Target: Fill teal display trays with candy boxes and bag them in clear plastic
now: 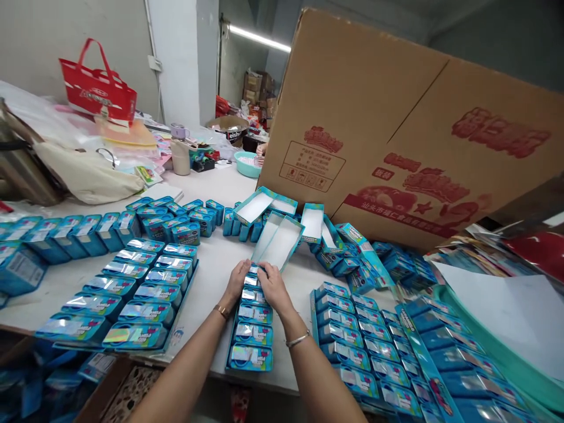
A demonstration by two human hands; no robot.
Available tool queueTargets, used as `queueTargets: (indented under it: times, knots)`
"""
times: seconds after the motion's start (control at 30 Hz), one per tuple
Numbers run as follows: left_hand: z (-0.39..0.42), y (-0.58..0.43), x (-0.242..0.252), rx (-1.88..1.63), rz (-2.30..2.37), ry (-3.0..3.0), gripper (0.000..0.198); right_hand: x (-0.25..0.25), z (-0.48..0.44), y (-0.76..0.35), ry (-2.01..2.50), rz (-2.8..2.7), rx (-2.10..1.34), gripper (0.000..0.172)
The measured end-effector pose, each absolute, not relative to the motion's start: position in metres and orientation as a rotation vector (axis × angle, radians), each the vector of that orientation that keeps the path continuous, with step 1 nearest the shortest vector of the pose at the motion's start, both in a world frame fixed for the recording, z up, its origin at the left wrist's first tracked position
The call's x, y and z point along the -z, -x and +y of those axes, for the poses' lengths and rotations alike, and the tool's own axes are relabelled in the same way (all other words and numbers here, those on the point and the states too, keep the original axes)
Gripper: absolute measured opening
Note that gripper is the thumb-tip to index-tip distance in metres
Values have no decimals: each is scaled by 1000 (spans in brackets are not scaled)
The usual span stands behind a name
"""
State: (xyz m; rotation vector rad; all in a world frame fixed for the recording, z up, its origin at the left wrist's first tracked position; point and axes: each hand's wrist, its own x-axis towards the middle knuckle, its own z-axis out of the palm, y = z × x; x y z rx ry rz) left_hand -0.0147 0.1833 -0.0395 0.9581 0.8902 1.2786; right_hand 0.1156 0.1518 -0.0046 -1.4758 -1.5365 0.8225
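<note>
A single row of small blue packs (252, 333) with shiny clear tops lies in a narrow blue tray in front of me, its near end by the table's front edge. My left hand (237, 286) wraps round the far left end of this row. Opposite it, my right hand (274, 286) grips the far right end, fingertips on the last pack. Just beyond my fingers lie empty blue display trays (278, 242) with white insides. To the left stands a double row of matching packs (145, 292); filled trays of packs (358, 341) stand to the right.
A large cardboard carton (388, 135) rises behind the trays. Loose blue packs (189, 220) stand in lines at the back left. A green basin (493, 341) holds white sheets at the right. Beyond are a cup (180, 155), a red bag (99, 88) and another person's hand (261, 153).
</note>
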Motion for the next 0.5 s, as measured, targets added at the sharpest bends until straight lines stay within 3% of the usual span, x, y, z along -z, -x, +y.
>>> queueTargets:
  times: [0.17, 0.27, 0.37, 0.5]
  knots:
    - [190, 6, 32, -1307, 931, -893, 46, 8, 159, -115, 1438, -1454, -911, 42]
    - [175, 13, 23, -1305, 980, -841, 53, 9, 148, -117, 1409, -1356, -945, 56]
    - [120, 38, 25, -1324, 1058, -767, 65, 16, 111, -119, 1280, -1120, -1055, 70]
    - [8, 54, 56, -1377, 1159, -790, 74, 34, 61, -111, 1139, -944, -1282, 70]
